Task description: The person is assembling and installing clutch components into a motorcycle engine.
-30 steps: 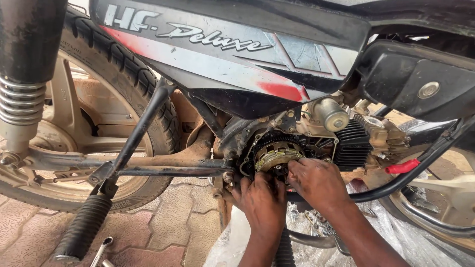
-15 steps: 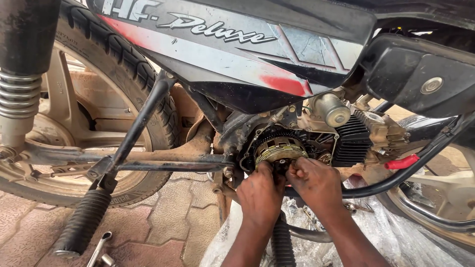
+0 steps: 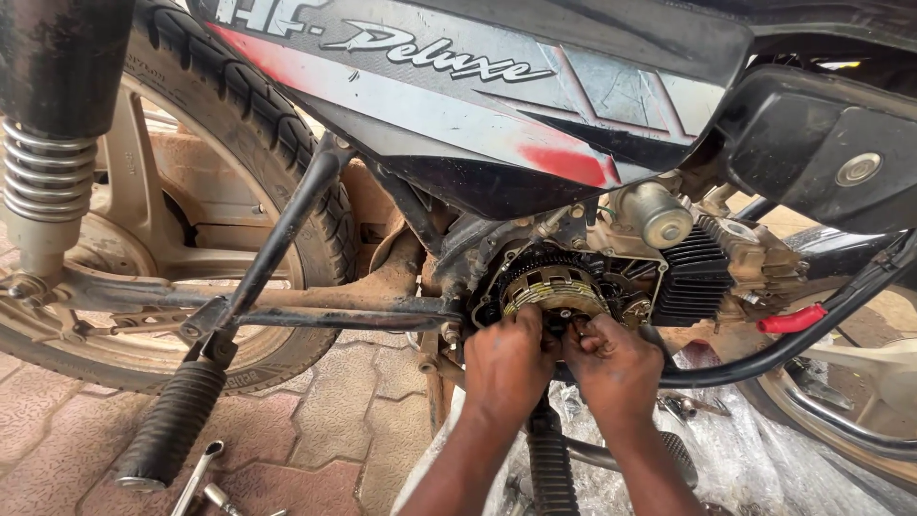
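Observation:
A motorcycle stands before me with its engine side cover off, exposing the round clutch assembly [image 3: 554, 287] with stacked plates. My left hand [image 3: 508, 363] presses against the lower edge of the clutch, fingers curled in. Beside it, touching it, my right hand [image 3: 616, 368] has its fingertips pinched on a small part at the clutch's lower centre; the part itself is hidden by the fingers. Both forearms come up from the bottom of the view.
The rear tyre [image 3: 258, 143] and shock spring [image 3: 48, 172] are at left, a black footpeg [image 3: 177, 420] juts toward me. Spanners [image 3: 205, 478] lie on the paving. Clear plastic sheet [image 3: 764, 459] with small parts spreads under the engine. A red-tipped lever [image 3: 791, 319] sits right.
The view has moved closer and shifted slightly. Both hands have stayed at the clutch's lower edge, drawing closer together.

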